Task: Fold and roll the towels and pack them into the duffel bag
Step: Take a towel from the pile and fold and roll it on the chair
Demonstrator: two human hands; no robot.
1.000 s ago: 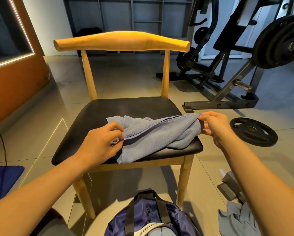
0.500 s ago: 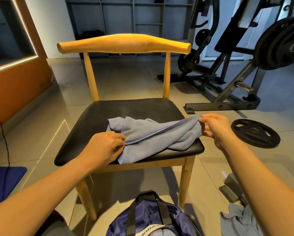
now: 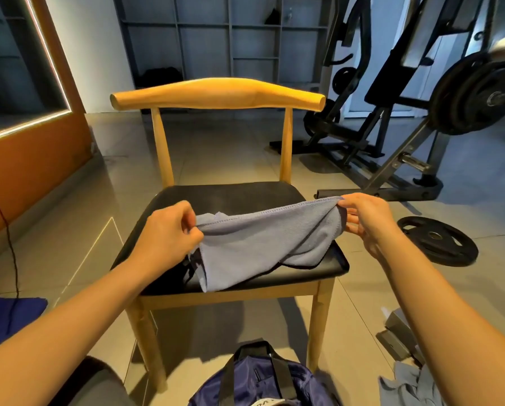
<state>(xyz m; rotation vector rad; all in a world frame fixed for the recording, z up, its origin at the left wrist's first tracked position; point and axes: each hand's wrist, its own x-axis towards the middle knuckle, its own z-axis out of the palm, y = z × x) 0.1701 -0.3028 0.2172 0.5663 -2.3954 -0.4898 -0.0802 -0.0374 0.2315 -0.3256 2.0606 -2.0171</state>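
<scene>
A grey-blue towel (image 3: 257,244) hangs stretched between my hands above the black seat of a wooden chair (image 3: 230,194). Its lower edge still drapes onto the seat's front. My left hand (image 3: 169,238) pinches the towel's left top corner. My right hand (image 3: 365,218) pinches the right top corner. A navy duffel bag (image 3: 260,382) with black straps sits on the floor below the chair's front, partly cut off by the frame's bottom edge. More grey towel cloth (image 3: 409,388) lies crumpled on the floor at the bottom right.
A black weight plate (image 3: 438,240) lies on the floor right of the chair. A weight machine (image 3: 421,112) stands behind it. An orange wall panel (image 3: 25,159) runs along the left, a blue mat (image 3: 8,317) below it. Small grey blocks (image 3: 400,335) lie at right.
Both hands have lifted the towel's top edge off the seat and pulled it taut between them. The left hand moved up from the seat to the towel's corner.
</scene>
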